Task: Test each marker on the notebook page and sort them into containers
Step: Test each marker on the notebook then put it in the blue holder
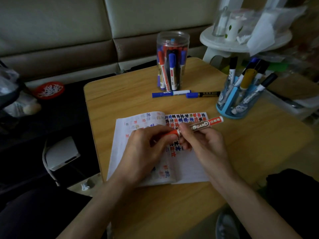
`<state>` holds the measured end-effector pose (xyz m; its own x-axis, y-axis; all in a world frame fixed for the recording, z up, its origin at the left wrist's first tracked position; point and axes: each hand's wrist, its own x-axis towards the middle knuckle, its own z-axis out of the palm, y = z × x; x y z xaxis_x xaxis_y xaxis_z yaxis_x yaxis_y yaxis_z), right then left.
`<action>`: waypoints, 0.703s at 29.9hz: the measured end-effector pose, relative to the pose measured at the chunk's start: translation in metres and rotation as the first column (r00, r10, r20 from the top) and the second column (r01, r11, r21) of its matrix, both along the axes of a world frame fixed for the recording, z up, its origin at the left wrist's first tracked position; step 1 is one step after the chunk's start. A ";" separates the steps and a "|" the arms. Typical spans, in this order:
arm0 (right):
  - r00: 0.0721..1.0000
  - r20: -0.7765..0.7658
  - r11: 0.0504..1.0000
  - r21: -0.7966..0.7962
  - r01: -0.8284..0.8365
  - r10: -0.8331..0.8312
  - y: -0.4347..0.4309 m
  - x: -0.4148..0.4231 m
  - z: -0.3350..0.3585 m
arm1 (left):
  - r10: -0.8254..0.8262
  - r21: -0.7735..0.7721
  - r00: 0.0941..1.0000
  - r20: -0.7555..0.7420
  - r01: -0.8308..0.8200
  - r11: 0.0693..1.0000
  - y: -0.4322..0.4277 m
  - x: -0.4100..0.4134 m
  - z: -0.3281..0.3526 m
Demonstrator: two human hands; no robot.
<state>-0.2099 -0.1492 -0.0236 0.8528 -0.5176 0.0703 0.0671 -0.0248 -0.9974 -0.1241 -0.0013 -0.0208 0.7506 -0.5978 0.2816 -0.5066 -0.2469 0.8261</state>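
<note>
**Operator:** Where are my hands?

**Describer:** Both your bare forearms come in from the bottom edge and meet over the open lined notebook (189,169). It lies flat on the light wooden table (129,94). Your left hand (146,149) is knuckles up with the fingers curled in. Its thumb and forefinger pinch the red cap (171,133) of a red-and-white whiteboard marker (200,125). Your right hand (205,144) is curled round the barrel right beside the cap, so the two hands nearly touch. The rest of the barrel sticks out past your right thumb, slanting up to the right above the page.

**Operator:** Is the cap off?

**Describer:** I cannot tell. Cap and barrel meet between your fingers, and the join is partly hidden.

**Operator:** What else is on the table?

**Describer:** The notebook's right page carries rows of small red, blue and black marks. Beyond the notebook, a blue-capped white marker (170,93) and a blue-capped dark marker (202,94) lie almost end to end. Just behind them stands a clear round plastic jar (172,40) packed with upright red, blue and black markers. To the right, near the table's edge, a pale blue pen holder (227,102) holds several markers that lean outward.
</note>
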 end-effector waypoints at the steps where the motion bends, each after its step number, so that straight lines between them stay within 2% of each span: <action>1: 1.000 -0.005 1.000 -0.015 -0.006 0.006 0.000 0.000 0.000 | 0.008 -0.004 1.000 0.005 -0.008 1.000 0.001 0.000 0.000; 8: 0.999 -0.004 0.998 -0.049 -0.043 0.043 0.001 -0.003 0.005 | -0.006 -0.039 0.997 -0.081 0.002 0.999 0.003 -0.002 0.001; 11: 0.989 -0.034 0.984 0.096 0.150 -0.147 -0.025 -0.009 0.012 | 0.115 -0.002 0.988 -0.101 -0.116 0.993 0.021 0.013 0.003; 13: 0.984 -0.005 0.979 0.104 0.178 -0.178 -0.042 -0.015 0.015 | 0.149 -0.030 0.984 -0.102 -0.153 0.988 0.034 0.020 0.006; 18: 0.997 -0.079 1.000 -0.007 0.027 -0.027 -0.020 -0.011 0.000 | 0.004 -0.017 0.997 -0.082 -0.005 1.000 0.025 0.010 0.005; 21: 0.998 -0.053 0.999 -0.005 0.040 -0.040 -0.019 -0.010 -0.003 | -0.032 -0.036 0.997 -0.063 0.030 0.999 0.022 0.009 0.004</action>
